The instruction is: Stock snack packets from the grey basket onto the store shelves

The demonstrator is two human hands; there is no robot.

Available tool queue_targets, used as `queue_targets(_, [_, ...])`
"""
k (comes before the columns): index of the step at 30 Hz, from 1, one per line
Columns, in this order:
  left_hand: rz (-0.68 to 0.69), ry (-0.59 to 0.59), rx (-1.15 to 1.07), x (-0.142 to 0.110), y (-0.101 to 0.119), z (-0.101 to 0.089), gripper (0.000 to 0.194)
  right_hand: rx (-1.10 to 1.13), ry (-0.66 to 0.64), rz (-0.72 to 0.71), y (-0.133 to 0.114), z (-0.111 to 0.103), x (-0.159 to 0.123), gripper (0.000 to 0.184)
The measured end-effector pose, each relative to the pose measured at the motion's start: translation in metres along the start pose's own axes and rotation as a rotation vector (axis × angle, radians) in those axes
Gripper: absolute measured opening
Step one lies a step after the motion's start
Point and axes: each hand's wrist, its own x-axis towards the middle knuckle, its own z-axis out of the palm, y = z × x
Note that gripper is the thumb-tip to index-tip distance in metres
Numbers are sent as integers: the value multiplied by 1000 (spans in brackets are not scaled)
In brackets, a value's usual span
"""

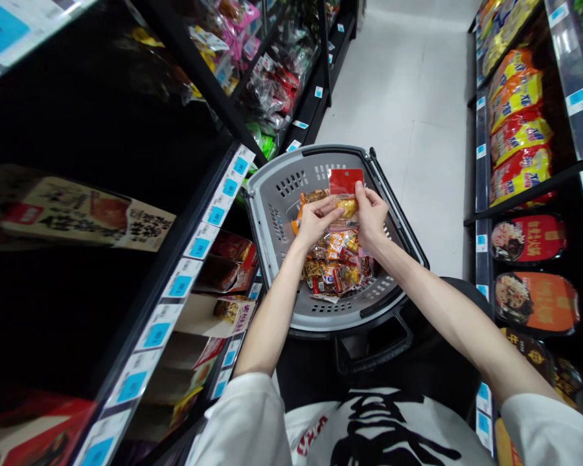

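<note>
Between my two hands is a small snack packet [346, 180] with a red top and a clear lower part showing something yellow. My left hand [317, 222] pinches its left side, fingers bent around the clear part. The thumb of my right hand [370, 215] presses on the packet's right edge; the other fingers are partly hidden behind it. Both hands are over a grey shopping basket [323, 321] with a black handle [376, 353]. Inside the basket lie several small snack packets [337, 275] in orange, red and brown wrapping, partly covered by my hands.
Dark shelves with blue-and-white price tags [199, 247] run close along my left, holding a cream carton [92, 213] and bagged goods [272, 90]. On the right shelf are red-and-yellow bags [522, 145] and bowl-shaped packs [537, 303]. The pale floor [408, 110] of the aisle stretches ahead.
</note>
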Motion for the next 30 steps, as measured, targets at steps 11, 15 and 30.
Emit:
queue_targets(11, [-26, -11, 18, -1, 4, 1, 62, -22, 11, 17, -4, 1, -2, 53])
queue_targets(15, [-39, -3, 21, -1, 4, 1, 63, -3, 3, 23, -3, 1, -2, 54])
queue_targets(30, [-25, -16, 4, -1, 7, 3, 61, -7, -3, 2, -2, 0, -1, 53])
